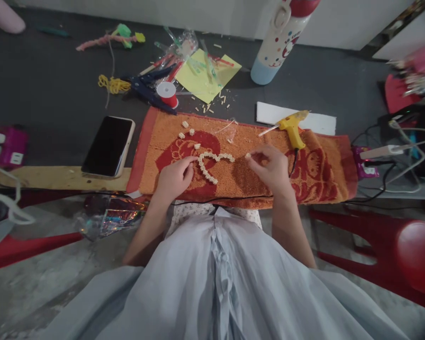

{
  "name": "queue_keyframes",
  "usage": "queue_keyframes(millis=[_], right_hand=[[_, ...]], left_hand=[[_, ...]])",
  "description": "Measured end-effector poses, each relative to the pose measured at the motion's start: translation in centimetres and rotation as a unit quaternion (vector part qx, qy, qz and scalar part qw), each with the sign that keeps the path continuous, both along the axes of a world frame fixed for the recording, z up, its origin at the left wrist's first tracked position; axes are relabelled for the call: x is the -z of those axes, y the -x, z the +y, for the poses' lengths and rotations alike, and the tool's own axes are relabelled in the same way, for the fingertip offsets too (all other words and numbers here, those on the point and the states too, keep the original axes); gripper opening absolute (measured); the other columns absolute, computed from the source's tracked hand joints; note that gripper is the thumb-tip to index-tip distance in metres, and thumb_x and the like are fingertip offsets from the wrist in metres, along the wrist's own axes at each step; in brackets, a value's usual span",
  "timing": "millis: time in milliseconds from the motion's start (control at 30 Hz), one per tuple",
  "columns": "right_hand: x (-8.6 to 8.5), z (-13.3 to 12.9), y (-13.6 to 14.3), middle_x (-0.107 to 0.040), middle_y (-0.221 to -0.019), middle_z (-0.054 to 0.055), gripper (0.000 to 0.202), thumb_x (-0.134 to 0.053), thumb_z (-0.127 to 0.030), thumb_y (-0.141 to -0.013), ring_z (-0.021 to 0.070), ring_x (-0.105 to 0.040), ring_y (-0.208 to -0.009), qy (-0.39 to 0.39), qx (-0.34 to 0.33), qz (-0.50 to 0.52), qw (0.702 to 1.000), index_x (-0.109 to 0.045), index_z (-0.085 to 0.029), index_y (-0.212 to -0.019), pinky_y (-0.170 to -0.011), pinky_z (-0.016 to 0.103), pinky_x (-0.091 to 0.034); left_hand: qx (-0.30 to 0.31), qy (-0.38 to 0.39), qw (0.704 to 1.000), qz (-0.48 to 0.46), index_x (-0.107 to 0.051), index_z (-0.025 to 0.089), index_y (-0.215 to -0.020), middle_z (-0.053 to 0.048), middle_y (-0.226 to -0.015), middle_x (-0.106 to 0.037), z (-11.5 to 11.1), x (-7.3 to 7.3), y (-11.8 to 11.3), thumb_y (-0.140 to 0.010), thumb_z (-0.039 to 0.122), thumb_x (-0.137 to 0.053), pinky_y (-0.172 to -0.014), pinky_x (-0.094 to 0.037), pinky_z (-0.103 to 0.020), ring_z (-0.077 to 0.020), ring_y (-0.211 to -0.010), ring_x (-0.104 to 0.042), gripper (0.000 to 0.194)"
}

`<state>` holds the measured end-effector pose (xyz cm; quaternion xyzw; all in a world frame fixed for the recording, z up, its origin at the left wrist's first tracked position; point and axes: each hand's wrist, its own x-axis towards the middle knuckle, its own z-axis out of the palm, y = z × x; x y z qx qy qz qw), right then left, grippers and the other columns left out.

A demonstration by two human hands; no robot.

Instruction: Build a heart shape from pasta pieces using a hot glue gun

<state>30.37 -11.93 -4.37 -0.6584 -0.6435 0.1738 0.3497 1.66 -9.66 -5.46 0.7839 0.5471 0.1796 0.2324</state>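
A strand of small cream-coloured pieces (pixel 202 166) lies on the orange and red towel (pixel 241 184), bent into a heart outline that is open at its lower right. My left hand (pixel 175 178) rests at the outline's left side, its index finger stretched out to touch the strand and the thumb apart from it. To the right of the strand, my right hand (pixel 271 167) pinches a small cream-coloured cluster (pixel 248 156) between thumb and fingertips. Several similar loose clusters (pixel 185 124) lie above the outline. A clear thread (pixel 225 126) curves across the towel nearby.
A yellow glue gun (pixel 292 128) rests on the towel and a white strip (pixel 318 123); its cable runs down. Around the towel are a phone (pixel 108 147), dark blue pliers (pixel 147 89), a red spool (pixel 167 94), yellow paper (pixel 194 78) and a bottle (pixel 278 45).
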Motion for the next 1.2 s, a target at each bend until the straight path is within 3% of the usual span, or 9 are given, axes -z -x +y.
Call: queue_keyframes(millis=[100,333,600,1200], right_hand=[[0.0,-1.1,1.7,-0.069,-0.087,0.006,0.019,-0.065,-0.039,-0.085,0.0196,-0.063,-0.081,0.018,-0.024,-0.024,0.999,-0.069,-0.021,-0.083,-0.077,0.035,-0.052],[1.7,-2.1,4.2,-0.069,-0.088,0.007,0.020,-0.061,-0.039,-0.089,0.0204,-0.063,-0.082,0.010,0.020,-0.018,1.000,-0.070,-0.022,-0.086,-0.079,0.036,-0.054],[2.7,-2.2,4.5,-0.069,-0.090,0.009,0.018,-0.061,-0.037,-0.089,0.0219,-0.063,-0.085,-0.003,0.026,-0.046,0.999,-0.071,-0.021,-0.087,-0.083,0.038,-0.054],[2.5,-2.1,4.7,-0.069,-0.092,0.009,0.018,-0.058,-0.034,-0.090,0.0232,-0.064,-0.089,0.004,0.037,-0.047,0.998,-0.072,-0.022,-0.091,-0.085,0.039,-0.055]], left_hand=[[0.002,-0.001,1.000,0.003,-0.065,0.023,-0.124,-0.004,-0.115,-0.074,0.0,0.0,0.0,-0.096,0.030,-0.040,-0.085,-0.051,-0.028,-0.0190,-0.098,-0.071,0.039],[0.004,0.000,1.000,0.013,-0.065,0.023,-0.124,-0.004,-0.115,-0.074,0.0,-0.2,-0.1,-0.096,0.031,-0.038,-0.085,-0.051,-0.028,-0.0189,-0.098,-0.071,0.039],[0.006,-0.008,1.000,0.012,-0.065,0.022,-0.124,-0.004,-0.118,-0.073,0.0,0.1,0.0,-0.096,0.032,-0.038,-0.086,-0.051,-0.028,-0.0192,-0.099,-0.071,0.040],[0.004,-0.001,1.000,0.019,-0.065,0.021,-0.124,-0.005,-0.117,-0.073,0.1,-0.1,-0.1,-0.096,0.032,-0.038,-0.086,-0.051,-0.029,-0.0199,-0.099,-0.071,0.041]])
